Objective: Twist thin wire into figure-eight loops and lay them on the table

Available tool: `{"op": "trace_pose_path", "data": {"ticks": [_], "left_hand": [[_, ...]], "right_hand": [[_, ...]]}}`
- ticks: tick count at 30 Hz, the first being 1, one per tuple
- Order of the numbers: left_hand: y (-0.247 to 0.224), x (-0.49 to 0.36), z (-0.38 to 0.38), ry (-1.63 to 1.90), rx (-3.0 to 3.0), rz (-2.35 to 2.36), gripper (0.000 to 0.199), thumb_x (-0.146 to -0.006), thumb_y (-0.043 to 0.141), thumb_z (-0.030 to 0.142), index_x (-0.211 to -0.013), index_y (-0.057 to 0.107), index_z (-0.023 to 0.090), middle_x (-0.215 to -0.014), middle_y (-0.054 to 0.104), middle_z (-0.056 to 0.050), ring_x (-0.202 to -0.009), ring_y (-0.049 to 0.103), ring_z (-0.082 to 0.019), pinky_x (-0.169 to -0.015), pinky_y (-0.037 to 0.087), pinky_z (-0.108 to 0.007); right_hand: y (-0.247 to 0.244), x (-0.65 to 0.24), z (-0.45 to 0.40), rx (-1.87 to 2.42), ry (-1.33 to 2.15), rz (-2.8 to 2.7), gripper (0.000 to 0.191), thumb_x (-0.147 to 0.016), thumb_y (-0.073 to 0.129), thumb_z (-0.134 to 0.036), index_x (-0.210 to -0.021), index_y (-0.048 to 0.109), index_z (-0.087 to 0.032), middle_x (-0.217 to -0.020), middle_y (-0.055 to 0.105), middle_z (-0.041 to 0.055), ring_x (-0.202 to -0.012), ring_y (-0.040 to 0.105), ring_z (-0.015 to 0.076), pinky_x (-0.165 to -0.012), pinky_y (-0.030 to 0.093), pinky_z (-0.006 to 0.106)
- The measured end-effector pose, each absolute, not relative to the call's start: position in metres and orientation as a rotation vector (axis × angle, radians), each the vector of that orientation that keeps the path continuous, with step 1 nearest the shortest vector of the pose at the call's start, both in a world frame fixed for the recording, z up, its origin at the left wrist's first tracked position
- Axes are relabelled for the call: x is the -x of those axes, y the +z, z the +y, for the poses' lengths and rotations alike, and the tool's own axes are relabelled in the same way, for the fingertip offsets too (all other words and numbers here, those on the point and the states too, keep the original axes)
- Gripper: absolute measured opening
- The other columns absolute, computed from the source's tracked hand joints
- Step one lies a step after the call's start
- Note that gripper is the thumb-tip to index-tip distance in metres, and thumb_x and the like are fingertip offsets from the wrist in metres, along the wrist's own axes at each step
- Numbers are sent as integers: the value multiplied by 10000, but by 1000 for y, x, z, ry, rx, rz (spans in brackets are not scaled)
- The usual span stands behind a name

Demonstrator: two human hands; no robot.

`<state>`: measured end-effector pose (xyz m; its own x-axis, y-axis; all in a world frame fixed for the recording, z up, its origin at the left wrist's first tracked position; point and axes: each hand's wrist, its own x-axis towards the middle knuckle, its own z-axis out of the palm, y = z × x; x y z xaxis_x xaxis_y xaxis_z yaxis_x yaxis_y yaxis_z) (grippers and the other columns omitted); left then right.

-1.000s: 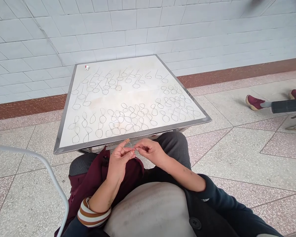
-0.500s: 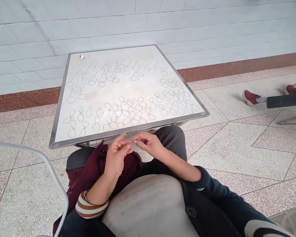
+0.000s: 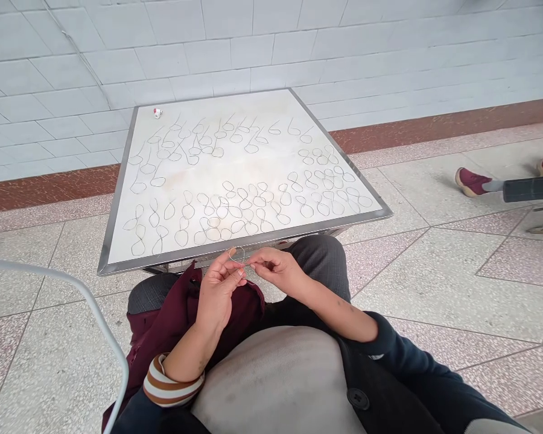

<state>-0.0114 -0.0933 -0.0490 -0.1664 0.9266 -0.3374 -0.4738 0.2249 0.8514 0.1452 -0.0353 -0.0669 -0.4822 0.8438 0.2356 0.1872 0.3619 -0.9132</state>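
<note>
Above my lap, just off the near edge of the table, I hold a thin wire loop (image 3: pixel 237 248). My left hand (image 3: pixel 219 286) pinches it at its base between thumb and fingers. From the right, my right hand (image 3: pixel 276 268) pinches the wire close to the left fingertips; the exact grip is too small to make out. On the white tabletop (image 3: pixel 199 172) lie many bent wires: single loops with straight tails (image 3: pixel 218 152) at the back, and figure-eight wire pieces (image 3: pixel 181 236) along the front and right.
A small red and white object (image 3: pixel 158 113) sits at the table's far left corner. Behind the table stands a white tiled wall (image 3: pixel 235 51). A grey curved tube (image 3: pixel 95 307) is at my left. Another person's shoe (image 3: pixel 472 181) and leg show on the right.
The whole view has shifted slightly, so everything appears a little lower and further right. Both hands keep their pinch on the wire, with little other movement.
</note>
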Motion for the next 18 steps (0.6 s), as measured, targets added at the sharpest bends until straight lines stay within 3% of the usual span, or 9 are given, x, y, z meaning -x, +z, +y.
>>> {"op": "trace_pose_path", "data": {"ticks": [18], "left_hand": [[-50, 12, -91, 1372, -519, 1200, 470, -680, 776, 240, -1131, 649, 208, -766, 617, 25, -625, 581, -88, -549, 451, -204]], "right_hand": [[-66, -144, -38, 842, 1095, -1980, 144, -889, 550, -227, -923, 690, -230, -808, 664, 30, -757, 579, 156, -711, 465, 302]]}}
